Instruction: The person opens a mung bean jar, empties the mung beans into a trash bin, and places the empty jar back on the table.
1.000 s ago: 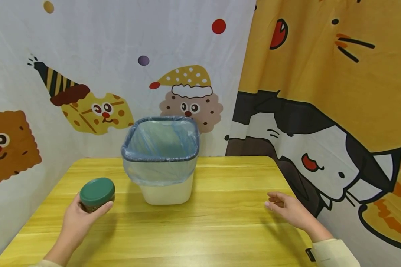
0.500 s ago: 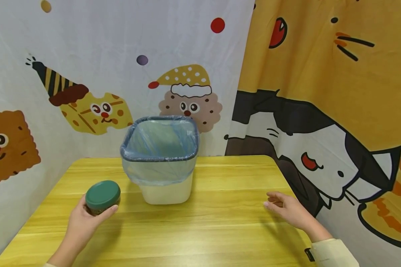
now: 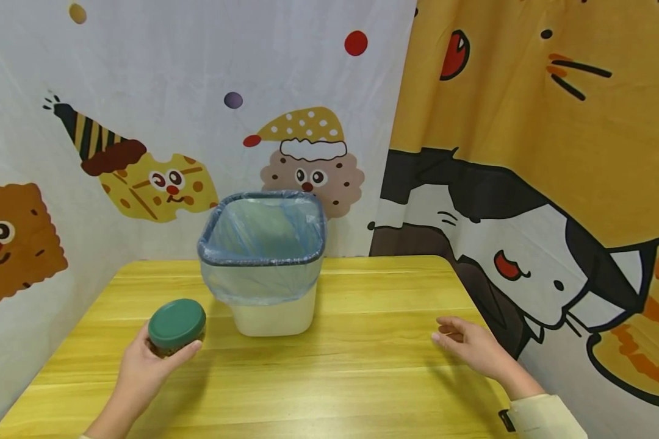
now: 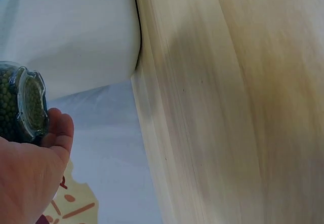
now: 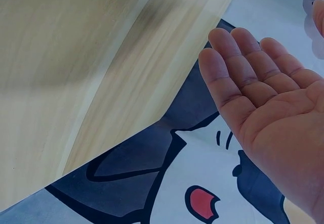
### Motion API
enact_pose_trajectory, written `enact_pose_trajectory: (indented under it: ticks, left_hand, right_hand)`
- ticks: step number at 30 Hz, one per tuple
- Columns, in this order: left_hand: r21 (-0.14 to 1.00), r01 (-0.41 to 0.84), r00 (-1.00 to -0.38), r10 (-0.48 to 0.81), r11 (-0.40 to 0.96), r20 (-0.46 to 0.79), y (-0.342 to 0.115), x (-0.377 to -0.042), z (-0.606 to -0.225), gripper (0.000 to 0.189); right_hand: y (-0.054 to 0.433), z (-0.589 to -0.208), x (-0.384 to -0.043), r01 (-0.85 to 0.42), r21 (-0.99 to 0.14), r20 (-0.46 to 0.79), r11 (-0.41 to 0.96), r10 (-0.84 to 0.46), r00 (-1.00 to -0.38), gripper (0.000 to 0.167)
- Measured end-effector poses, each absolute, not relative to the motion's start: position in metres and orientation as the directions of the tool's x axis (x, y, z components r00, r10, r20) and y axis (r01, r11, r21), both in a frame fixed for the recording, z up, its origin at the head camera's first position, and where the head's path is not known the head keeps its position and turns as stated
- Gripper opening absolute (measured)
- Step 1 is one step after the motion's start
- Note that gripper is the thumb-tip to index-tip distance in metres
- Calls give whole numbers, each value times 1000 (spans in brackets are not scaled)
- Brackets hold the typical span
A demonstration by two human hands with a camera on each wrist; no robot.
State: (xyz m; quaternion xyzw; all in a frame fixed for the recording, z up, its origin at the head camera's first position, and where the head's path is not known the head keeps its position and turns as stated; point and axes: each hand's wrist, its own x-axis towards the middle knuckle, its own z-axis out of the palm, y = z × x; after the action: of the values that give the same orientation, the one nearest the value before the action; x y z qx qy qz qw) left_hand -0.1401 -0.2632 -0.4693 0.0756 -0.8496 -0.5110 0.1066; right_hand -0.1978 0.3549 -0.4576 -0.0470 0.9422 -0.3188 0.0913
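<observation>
My left hand (image 3: 149, 360) grips a clear jar (image 4: 25, 102) around its side, above the table's left half. The jar's green lid (image 3: 177, 323) faces up and tilts slightly; small green beans show through the wall in the left wrist view. Just to the right and farther back stands a white bin (image 3: 274, 318), lined with a translucent blue bag (image 3: 263, 283) folded over its rim. Over the right side of the table my right hand (image 3: 472, 346) hovers with nothing in it, its fingers relaxed and gently bent, as the right wrist view (image 5: 273, 92) also shows.
The wooden table (image 3: 362, 378) runs back to a white curtain (image 3: 307, 67) with cartoon prints. A yellow curtain (image 3: 505, 116) with a cat print hangs along the right edge. A small black object (image 3: 506, 421) shows by the right sleeve.
My left hand has carried the jar to the right and slightly toward me, nearer the bin. The right hand has stayed almost where it was.
</observation>
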Motion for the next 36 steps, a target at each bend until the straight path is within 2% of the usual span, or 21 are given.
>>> enact_pose_trajectory:
  ticks: [9, 15, 25, 36]
  left_hand:
    - [872, -36, -966, -239, 489, 94, -254, -139, -468, 84]
    - [863, -7, -965, -229, 505, 126, -249, -138, -470, 80]
    - [852, 29, -967, -200, 524, 155, -238, -137, -475, 85]
    - [872, 50, -978, -152, 488, 141, -226, -136, -478, 82]
  right_hand:
    - [354, -457, -196, -52, -622, -131, 782, -169, -977, 76]
    - [353, -459, -196, -46, -621, -134, 782, -164, -977, 77]
    - [351, -460, -197, -37, -627, -146, 778, -164, -976, 79]
    - [350, -465, -196, -20, -637, -150, 771, -150, -977, 78]
